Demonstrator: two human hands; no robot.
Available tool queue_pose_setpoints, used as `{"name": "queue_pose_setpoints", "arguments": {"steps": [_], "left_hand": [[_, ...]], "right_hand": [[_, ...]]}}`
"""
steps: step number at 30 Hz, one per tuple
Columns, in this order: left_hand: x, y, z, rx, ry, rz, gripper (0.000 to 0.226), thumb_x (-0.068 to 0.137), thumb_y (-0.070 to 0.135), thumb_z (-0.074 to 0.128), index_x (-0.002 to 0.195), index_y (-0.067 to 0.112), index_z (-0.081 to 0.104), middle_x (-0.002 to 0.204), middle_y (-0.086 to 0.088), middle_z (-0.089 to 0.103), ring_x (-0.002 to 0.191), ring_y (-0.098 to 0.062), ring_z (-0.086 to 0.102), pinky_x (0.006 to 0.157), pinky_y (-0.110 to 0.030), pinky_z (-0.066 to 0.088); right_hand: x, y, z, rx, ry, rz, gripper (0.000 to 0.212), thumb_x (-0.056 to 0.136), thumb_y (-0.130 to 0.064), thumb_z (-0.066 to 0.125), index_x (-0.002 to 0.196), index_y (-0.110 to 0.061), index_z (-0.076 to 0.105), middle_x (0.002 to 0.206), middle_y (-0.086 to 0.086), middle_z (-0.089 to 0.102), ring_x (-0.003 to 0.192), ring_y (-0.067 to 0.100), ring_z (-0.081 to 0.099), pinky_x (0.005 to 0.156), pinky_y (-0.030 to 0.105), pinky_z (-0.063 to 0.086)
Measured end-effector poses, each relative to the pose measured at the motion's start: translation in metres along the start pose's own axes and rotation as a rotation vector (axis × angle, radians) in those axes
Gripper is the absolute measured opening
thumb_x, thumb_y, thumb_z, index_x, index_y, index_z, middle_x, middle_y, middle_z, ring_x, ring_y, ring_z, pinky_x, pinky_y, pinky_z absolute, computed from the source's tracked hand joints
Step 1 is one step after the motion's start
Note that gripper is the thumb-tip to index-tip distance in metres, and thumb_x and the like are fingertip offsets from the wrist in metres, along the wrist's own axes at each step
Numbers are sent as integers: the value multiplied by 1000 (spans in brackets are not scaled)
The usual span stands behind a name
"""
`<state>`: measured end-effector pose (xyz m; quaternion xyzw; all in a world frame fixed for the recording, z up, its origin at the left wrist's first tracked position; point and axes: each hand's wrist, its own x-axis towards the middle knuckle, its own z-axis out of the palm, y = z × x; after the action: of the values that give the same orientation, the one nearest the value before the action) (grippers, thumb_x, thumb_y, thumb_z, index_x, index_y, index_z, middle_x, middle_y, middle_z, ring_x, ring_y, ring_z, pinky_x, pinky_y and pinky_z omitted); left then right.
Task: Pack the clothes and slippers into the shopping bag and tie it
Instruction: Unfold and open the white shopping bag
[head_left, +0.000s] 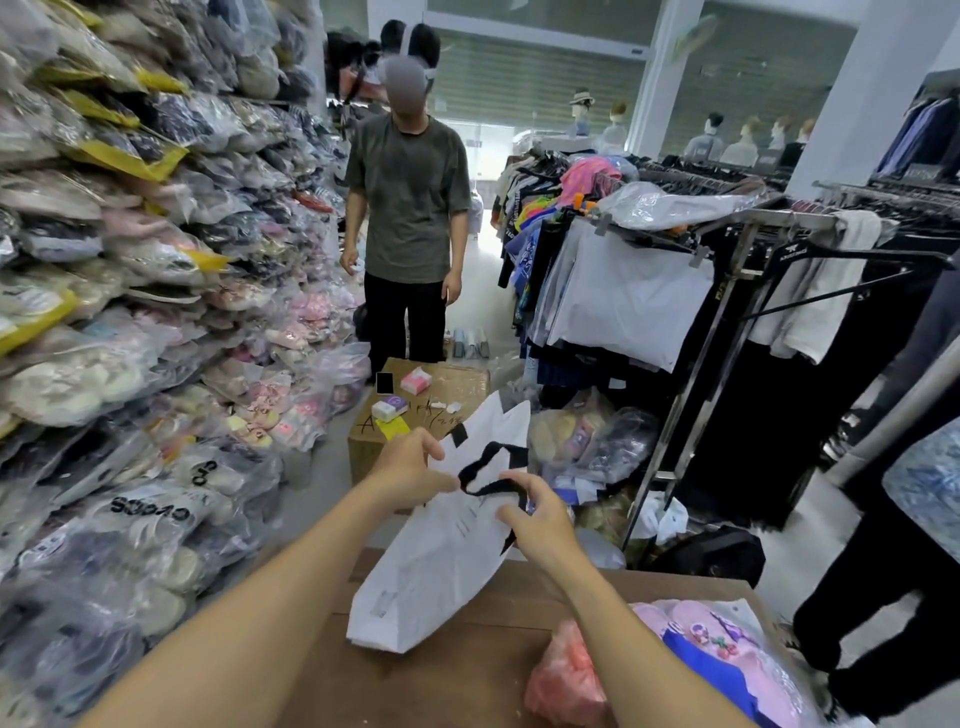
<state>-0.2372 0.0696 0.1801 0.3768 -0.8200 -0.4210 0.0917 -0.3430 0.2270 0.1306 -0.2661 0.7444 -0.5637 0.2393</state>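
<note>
A flat white shopping bag (431, 561) with black handles (493, 467) stands tilted, its bottom resting on the brown cardboard surface (467, 670) in front of me. My left hand (410, 467) pinches the bag's upper edge. My right hand (540, 519) grips the bag's right edge by the black handle. At the lower right lie pink slippers with charms in clear plastic (717, 634), a blue garment (711, 675) and a red-pink plastic packet (561, 680).
A wall of bagged slippers (130, 312) fills the left. A person in a grey-green shirt (408, 208) stands ahead behind a cardboard box (415, 410) with small items. Clothes racks (701, 270) crowd the right, and another person's dark legs (883, 597) stand there.
</note>
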Motion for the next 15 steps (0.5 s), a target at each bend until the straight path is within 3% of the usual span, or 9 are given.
{"name": "queue_pose_setpoints", "arguments": {"steps": [4, 7, 9, 11, 13, 15], "left_hand": [[3, -16, -6, 121, 10, -54, 35, 74, 4, 70, 93, 20, 45, 111, -9, 52, 82, -23, 51, 64, -33, 45], [1, -24, -15, 133, 63, -84, 26, 78, -3, 53, 90, 20, 47, 120, -14, 52, 85, -27, 50, 58, -29, 39], [2, -27, -20, 200, 71, -116, 33, 84, -5, 45, 106, 16, 56, 129, -15, 49, 100, -29, 51, 72, -30, 42], [1, -28, -22, 280, 109, -131, 46, 87, -6, 43, 130, 11, 52, 137, -15, 47, 120, -32, 49, 86, -33, 43], [2, -31, -23, 295, 149, -126, 51, 88, -5, 45, 137, 8, 47, 138, -15, 48, 124, -33, 48, 91, -36, 44], [4, -33, -24, 278, 159, -125, 52, 87, -5, 46, 138, 7, 44, 138, -15, 48, 123, -34, 48, 92, -39, 45]], "right_hand": [[0, -4, 7, 237, 103, 101, 19, 99, -8, 47, 101, -13, 65, 101, 3, 63, 92, 15, 60, 78, 31, 50], [3, 3, 4, 215, 215, 54, 13, 100, -15, 51, 100, -19, 64, 103, 3, 64, 93, 21, 62, 78, 36, 51], [2, 5, 0, 46, 265, -72, 12, 98, -10, 54, 98, -18, 62, 97, -3, 65, 87, 16, 60, 70, 25, 48], [-2, 6, -6, -107, 334, -177, 23, 92, 0, 54, 92, -21, 59, 91, -6, 67, 85, 9, 61, 68, 21, 46], [-4, 11, -10, -63, 417, -162, 25, 90, 4, 54, 91, -22, 55, 89, -4, 66, 80, 9, 61, 66, 17, 47], [2, 16, -14, 175, 530, 2, 18, 93, 0, 52, 90, -18, 51, 92, 4, 60, 77, 21, 63, 66, 29, 54]]}}
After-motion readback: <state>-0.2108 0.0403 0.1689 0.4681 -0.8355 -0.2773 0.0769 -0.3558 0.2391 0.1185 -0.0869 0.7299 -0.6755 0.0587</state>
